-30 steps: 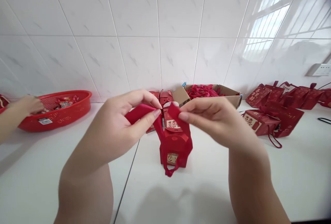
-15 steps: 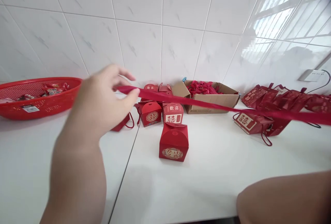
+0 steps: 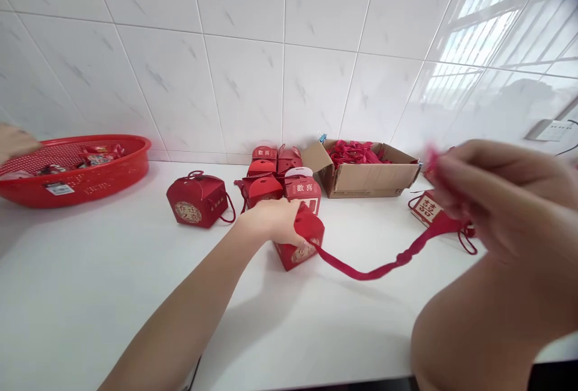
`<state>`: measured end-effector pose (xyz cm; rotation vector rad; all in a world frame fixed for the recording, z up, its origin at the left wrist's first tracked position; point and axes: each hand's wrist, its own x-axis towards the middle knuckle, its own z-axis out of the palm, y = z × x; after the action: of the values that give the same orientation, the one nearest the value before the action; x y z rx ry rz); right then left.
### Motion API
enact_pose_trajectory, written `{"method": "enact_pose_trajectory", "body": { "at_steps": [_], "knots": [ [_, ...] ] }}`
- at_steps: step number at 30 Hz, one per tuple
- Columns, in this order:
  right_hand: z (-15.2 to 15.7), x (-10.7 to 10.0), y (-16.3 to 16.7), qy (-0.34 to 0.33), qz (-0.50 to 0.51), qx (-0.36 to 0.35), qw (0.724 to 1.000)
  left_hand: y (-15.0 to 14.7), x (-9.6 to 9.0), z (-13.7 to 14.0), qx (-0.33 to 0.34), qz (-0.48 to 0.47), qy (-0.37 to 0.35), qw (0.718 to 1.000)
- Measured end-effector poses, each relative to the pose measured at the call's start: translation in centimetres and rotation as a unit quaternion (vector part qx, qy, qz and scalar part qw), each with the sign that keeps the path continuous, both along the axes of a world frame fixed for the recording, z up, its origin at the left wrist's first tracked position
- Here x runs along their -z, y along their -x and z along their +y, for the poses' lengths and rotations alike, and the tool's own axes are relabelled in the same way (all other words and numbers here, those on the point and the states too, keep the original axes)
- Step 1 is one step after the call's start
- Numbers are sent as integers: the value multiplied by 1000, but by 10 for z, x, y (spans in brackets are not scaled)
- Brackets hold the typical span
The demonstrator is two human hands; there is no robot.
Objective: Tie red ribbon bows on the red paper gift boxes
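On white tbl (image 3: pixel 103 270), L hand (image 3: pixel 276 222) clamped on red box (image 3: pixel 312 228), R hand (image 3: pixel 501 198) pinching red ribbon (image 3: pixel 361 275), slack btwn both

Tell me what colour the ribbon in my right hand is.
The ribbon is a deep pinkish red, showing best in the head view.

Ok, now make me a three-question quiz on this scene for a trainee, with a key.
1. What does the right hand hold? A, a red plastic basket; B, a long red fabric ribbon; C, a black cable.
2. True or false: the left hand is clear of the small red cardboard box at front centre.
3. What lies in the open brown cardboard carton?

Key: 1, B; 2, false, it touches the box; 3, crumpled red ribbon-like strips.
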<state>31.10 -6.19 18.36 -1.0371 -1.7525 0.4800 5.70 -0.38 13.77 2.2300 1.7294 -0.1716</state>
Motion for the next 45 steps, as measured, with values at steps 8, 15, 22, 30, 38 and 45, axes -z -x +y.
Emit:
{"method": "enact_pose_trajectory", "body": {
  "at_steps": [8, 15, 22, 30, 38, 45],
  "knots": [
    [80, 24, 59, 206, -312, -123, 919, 11, -13, -7, -30, 23, 23, 999],
    [98, 44, 76, 259, -356, -194, 877, 15, -15, -7, -12, -21, 15, 1000],
    [99, 44, 76, 252, -348, -203, 880, 10, -11, -7, -21, -12, 6, 1000],
    [98, 45, 80, 241, -360, -157, 888, 8, -10, -7, -4, -10, 8, 1000],
    [95, 44, 80, 264, -334, -198, 883, 6, -5, -4, 65, 19, -46, 997],
    [95, 44, 84, 274, -374, -161, 871, 5, 5, 10, 69, -31, -30, 997]
  ]
}}
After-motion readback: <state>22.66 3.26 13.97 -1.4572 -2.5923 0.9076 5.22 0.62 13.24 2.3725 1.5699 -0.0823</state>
